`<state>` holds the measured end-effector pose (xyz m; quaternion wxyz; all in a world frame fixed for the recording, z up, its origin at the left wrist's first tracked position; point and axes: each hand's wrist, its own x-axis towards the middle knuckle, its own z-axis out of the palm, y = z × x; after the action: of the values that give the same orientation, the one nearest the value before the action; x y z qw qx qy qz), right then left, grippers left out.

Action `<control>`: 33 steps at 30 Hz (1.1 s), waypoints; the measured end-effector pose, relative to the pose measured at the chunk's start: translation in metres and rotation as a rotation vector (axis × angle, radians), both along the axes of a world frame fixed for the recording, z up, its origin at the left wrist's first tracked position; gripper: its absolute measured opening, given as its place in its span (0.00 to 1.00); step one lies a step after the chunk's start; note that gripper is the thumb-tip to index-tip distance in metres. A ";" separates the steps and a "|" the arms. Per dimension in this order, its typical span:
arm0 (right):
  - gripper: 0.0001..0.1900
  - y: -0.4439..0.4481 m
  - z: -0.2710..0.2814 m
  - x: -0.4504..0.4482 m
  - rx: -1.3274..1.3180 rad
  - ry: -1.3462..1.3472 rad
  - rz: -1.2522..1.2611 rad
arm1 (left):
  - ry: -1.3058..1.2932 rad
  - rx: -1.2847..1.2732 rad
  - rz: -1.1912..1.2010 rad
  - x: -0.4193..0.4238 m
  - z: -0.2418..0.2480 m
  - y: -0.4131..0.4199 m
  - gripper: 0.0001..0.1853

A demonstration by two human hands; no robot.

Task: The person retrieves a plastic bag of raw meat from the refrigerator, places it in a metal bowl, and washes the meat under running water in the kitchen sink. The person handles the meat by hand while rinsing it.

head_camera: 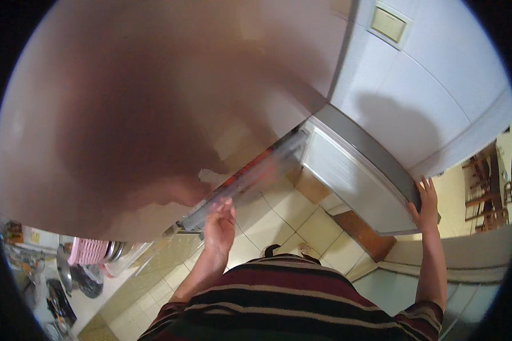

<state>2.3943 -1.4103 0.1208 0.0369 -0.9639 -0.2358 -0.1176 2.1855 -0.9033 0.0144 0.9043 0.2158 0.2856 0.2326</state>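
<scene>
A glossy refrigerator door (pixel 175 85) fills the upper left and reflects a blurred shape. Below it a lower door (pixel 354 174) stands swung out to the right, its white inner liner and gasket showing. My right hand (pixel 426 204) grips this door at its free end, thumb on the inner side and fingers over the outer edge. A clear drawer (pixel 256 174) in the lower compartment is blurred, with something red behind its front. My left hand (pixel 219 230) is palm up at the drawer's near end. Its fingertips are smeared, so their contact with the drawer is unclear.
A pink plastic basket (pixel 87 250) and a black plastic bag (pixel 88 281) sit on a cluttered counter at left. A wall switch (pixel 388 24) is at upper right. Wooden chairs (pixel 486 192) stand beyond the door. Pale tiles (pixel 286 209) cover the floor.
</scene>
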 end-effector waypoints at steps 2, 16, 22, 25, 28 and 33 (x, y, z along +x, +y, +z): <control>0.32 -0.012 -0.006 0.014 0.005 -0.045 0.070 | 0.078 -0.091 0.041 -0.011 0.011 -0.026 0.17; 0.20 -0.021 -0.016 0.038 0.209 -0.066 0.336 | 0.118 -0.139 0.249 -0.026 0.016 -0.091 0.15; 0.18 -0.021 -0.017 0.041 0.182 0.002 0.306 | 0.200 -0.172 0.244 -0.026 0.022 -0.120 0.13; 0.19 -0.028 -0.023 0.045 0.169 -0.011 0.350 | 0.177 -0.195 0.327 -0.025 0.012 -0.124 0.11; 0.20 -0.036 -0.025 0.044 0.141 0.045 0.290 | 0.192 -0.170 0.252 -0.021 0.009 -0.119 0.10; 0.18 -0.026 -0.022 0.045 0.128 -0.004 0.331 | 0.238 -0.205 0.080 -0.007 0.015 -0.114 0.11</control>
<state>2.4395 -1.4360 0.0988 0.1168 -0.9073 -0.3836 -0.1268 2.1783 -1.0174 0.0297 0.8714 0.1368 0.4213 0.2106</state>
